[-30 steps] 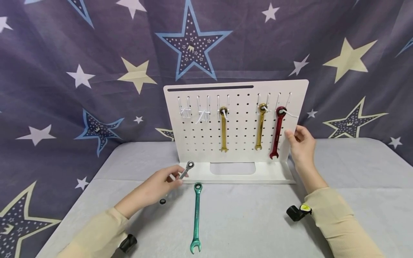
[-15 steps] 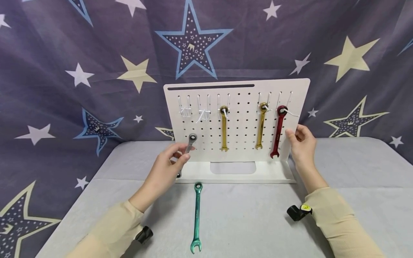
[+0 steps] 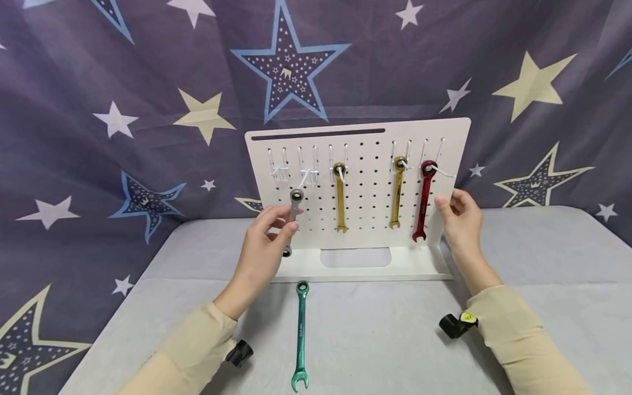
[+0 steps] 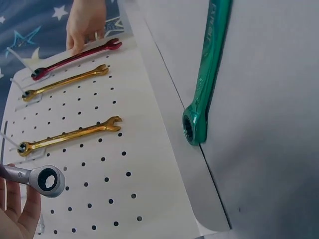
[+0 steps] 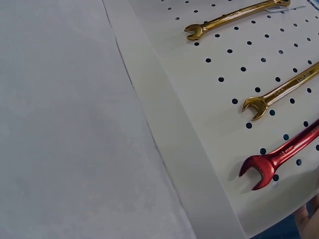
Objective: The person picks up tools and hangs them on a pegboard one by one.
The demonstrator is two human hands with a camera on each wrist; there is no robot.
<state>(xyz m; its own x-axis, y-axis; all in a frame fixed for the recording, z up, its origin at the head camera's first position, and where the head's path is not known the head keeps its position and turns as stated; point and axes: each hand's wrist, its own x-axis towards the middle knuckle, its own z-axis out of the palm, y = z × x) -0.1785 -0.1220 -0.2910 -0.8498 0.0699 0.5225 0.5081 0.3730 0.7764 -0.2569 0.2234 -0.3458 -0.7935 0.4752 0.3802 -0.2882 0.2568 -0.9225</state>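
My left hand (image 3: 259,247) pinches a silver ratcheting ring wrench (image 3: 294,209) in front of the white pegboard (image 3: 316,236). Its upper ring sits just below the tip of an unoccupied white hook (image 3: 308,176); contact between them cannot be made out. In the left wrist view, the ring end of the silver wrench (image 4: 24,175) sticks out past my fingers. My right hand (image 3: 463,225) grips the board's right edge, thumb on the front. Two gold wrenches (image 3: 340,203) (image 3: 397,197) and a red wrench (image 3: 423,206) hang from hooks on the board.
A green combination wrench (image 3: 301,329) lies on the grey tablecloth (image 3: 375,334) before the board's base (image 3: 419,266). Another white hook (image 3: 280,173) carries nothing at the far left. Behind stands a star-patterned curtain (image 3: 385,82).
From low beside the board's base, my left hand has risen and moved right with the silver wrench, bringing it more upright under the hook. My right hand stays on the board's edge.
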